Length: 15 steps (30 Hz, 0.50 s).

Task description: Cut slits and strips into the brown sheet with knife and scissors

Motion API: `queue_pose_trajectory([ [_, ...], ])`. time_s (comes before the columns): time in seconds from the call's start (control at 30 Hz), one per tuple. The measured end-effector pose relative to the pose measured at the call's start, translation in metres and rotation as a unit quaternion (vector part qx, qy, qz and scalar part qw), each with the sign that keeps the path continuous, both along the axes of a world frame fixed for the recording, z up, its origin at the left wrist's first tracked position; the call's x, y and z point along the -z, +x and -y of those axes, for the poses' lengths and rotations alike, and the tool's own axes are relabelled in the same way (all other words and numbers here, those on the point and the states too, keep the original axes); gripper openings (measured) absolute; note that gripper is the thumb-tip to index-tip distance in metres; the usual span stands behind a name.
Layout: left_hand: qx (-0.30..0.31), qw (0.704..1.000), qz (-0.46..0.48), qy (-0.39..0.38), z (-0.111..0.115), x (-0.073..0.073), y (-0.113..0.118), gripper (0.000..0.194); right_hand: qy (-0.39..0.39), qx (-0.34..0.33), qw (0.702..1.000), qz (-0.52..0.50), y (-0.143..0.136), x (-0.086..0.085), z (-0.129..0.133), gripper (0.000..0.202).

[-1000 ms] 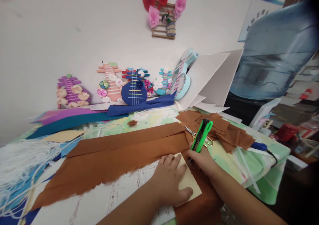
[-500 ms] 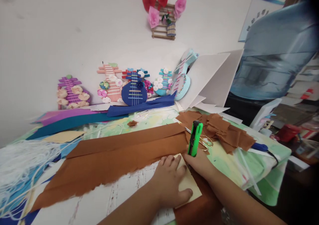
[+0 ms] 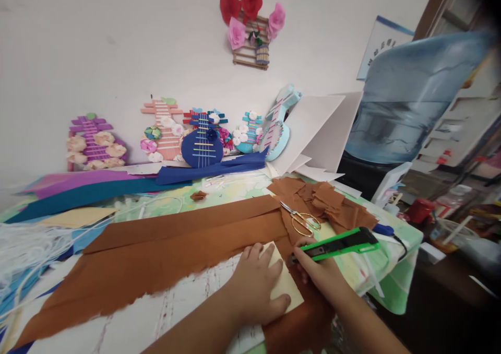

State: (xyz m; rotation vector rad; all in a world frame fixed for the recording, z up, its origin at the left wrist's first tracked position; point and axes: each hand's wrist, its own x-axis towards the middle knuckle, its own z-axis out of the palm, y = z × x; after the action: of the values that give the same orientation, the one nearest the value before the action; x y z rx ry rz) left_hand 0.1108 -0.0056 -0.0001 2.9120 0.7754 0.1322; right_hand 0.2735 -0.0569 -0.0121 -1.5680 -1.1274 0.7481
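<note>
My left hand (image 3: pixel 258 283) lies spread on a cream card (image 3: pixel 287 291), pressing it down over brown crepe paper (image 3: pixel 176 255) and a marked white board (image 3: pixel 156 317). To its right, my right hand (image 3: pixel 317 268) grips a green and black utility knife (image 3: pixel 340 243). The knife's front end points left, close to the card's right edge, and its rear end tilts up to the right. Whether the blade touches the paper I cannot tell. Gold-handled scissors (image 3: pixel 301 221) rest on the brown paper just beyond my right hand.
A pile of brown paper pieces (image 3: pixel 332 205) lies at the back right, near a blue-handled tool (image 3: pixel 383 229). White string (image 3: pixel 31 255) is heaped at the left. Decorated paper instruments (image 3: pixel 201 148) lean along the wall. A large water bottle (image 3: pixel 399 108) stands at the right.
The utility knife has swung from nearly upright to a low slant toward the right. My left hand stays spread on the card. The whole view has shifted slightly.
</note>
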Motion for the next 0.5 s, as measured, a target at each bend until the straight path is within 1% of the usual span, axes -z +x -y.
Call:
queue_pose_trajectory([
  [0.07,-0.001,1.000,0.004,0.002,0.000,0.001,0.000,0.058,-0.013,0.008,1.000,-0.009,0.000,0.005,0.002,0.017],
  [0.13,0.001,1.000,0.009,0.005,0.000,0.001,0.000,0.058,-0.019,0.003,1.000,0.005,0.002,0.009,0.001,0.018],
  [0.17,0.002,1.000,0.010,0.006,0.000,0.001,0.000,0.058,-0.013,-0.003,0.999,0.030,0.003,0.010,0.000,0.018],
  [0.23,0.001,1.000,0.009,0.007,0.000,0.001,0.000,0.058,0.025,-0.009,0.994,0.106,0.003,0.013,-0.001,0.015],
  [0.3,-0.001,1.000,0.004,0.004,0.000,0.001,0.000,0.058,0.073,-0.005,0.980,0.185,0.003,0.015,-0.002,0.013],
  [0.37,-0.003,1.000,0.001,0.001,0.001,0.000,0.001,0.058,0.095,0.000,0.969,0.227,0.001,0.016,-0.003,0.013],
  [0.5,-0.005,1.000,0.004,0.000,0.001,0.000,0.001,0.057,0.080,-0.006,0.970,0.231,-0.001,0.013,-0.002,0.012],
])
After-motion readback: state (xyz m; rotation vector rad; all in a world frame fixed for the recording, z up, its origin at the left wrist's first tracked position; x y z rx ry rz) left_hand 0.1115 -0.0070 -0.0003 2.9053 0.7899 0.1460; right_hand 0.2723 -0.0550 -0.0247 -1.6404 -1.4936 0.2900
